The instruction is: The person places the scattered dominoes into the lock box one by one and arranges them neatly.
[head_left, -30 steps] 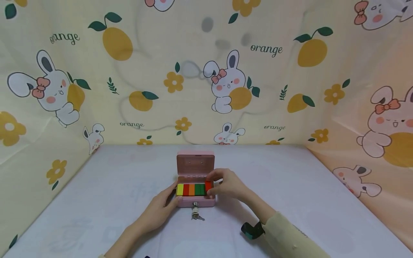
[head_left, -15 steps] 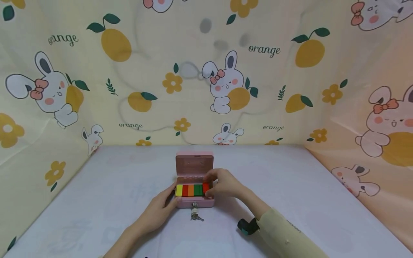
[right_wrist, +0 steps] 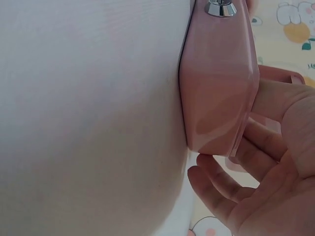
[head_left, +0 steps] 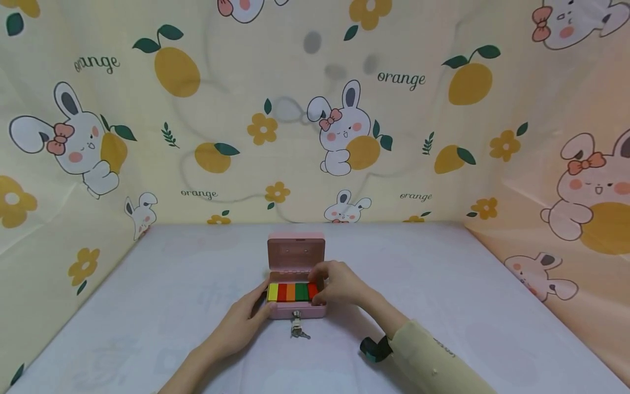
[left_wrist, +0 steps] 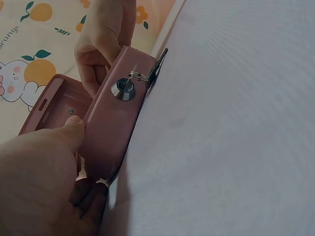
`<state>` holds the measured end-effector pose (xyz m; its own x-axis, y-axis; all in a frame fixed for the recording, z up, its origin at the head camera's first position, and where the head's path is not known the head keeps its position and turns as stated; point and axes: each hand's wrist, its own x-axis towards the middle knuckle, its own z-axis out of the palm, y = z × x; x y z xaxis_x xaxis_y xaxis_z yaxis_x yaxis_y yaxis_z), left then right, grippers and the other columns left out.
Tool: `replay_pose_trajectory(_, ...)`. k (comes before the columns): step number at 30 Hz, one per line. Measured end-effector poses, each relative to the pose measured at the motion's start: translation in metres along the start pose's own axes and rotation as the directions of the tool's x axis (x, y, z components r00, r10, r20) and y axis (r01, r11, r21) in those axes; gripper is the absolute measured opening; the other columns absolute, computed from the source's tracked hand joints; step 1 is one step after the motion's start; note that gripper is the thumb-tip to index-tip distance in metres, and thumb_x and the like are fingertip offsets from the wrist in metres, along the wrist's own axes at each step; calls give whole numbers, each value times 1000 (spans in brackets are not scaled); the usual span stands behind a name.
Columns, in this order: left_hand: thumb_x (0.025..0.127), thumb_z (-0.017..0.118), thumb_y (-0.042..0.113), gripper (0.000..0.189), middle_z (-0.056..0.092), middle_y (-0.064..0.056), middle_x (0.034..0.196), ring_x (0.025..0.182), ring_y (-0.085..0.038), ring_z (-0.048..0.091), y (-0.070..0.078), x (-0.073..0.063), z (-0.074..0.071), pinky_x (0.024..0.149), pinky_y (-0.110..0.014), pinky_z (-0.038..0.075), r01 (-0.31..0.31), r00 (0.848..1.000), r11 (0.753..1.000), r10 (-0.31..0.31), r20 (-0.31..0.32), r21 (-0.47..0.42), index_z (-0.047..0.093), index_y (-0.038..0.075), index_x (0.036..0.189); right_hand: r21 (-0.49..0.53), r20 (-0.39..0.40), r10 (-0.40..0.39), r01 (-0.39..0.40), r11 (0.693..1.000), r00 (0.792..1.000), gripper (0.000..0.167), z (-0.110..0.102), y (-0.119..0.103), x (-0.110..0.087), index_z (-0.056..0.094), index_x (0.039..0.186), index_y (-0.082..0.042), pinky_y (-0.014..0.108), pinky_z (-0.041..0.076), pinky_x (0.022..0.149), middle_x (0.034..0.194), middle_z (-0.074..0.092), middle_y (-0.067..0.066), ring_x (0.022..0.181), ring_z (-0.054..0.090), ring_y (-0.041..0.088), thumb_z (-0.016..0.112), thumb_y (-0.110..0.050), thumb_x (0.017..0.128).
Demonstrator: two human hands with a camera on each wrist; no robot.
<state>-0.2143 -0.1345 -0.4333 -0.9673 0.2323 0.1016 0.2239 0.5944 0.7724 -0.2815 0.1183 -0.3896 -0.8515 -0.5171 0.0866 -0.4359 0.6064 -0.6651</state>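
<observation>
A pink metal cash box (head_left: 310, 312) stands on the table with its lid (head_left: 296, 254) raised at the back. Inside, a row of coloured blocks runs from yellow (head_left: 272, 292) at the left through red, orange and green (head_left: 301, 291). At the row's right end, my right hand (head_left: 344, 284) pinches a red block (head_left: 312, 290) between thumb and forefinger. My left hand (head_left: 236, 328) holds the box's left end, thumb over the front rim and fingers around the side. The right wrist view shows my right thumb reaching over the box wall (right_wrist: 216, 98); the block is hidden there.
A lock with a ring of keys (head_left: 298, 330) hangs from the box front. The white-covered table (head_left: 418, 262) meets a patterned curtain (head_left: 221, 109) behind and at both sides. A dark device (head_left: 375, 349) sits by the right sleeve (head_left: 433, 355).
The red block in my right hand has gone down and left, from tilted and standing out of the row to lying in line beside the green blocks. My left hand stays on the box.
</observation>
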Motion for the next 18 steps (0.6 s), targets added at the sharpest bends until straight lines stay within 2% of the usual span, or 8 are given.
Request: replay_pose_trajectory(18, 101, 54, 41, 68, 32, -10, 157, 144, -32, 25, 3, 0, 0, 113, -55, 24, 13, 1000, 1000, -13, 8, -4, 27, 14, 157, -30, -38, 15, -17, 999, 999, 40, 4, 1, -3, 69, 106, -9, 40, 52, 87, 98, 65, 0, 92, 56, 20, 89, -11, 72)
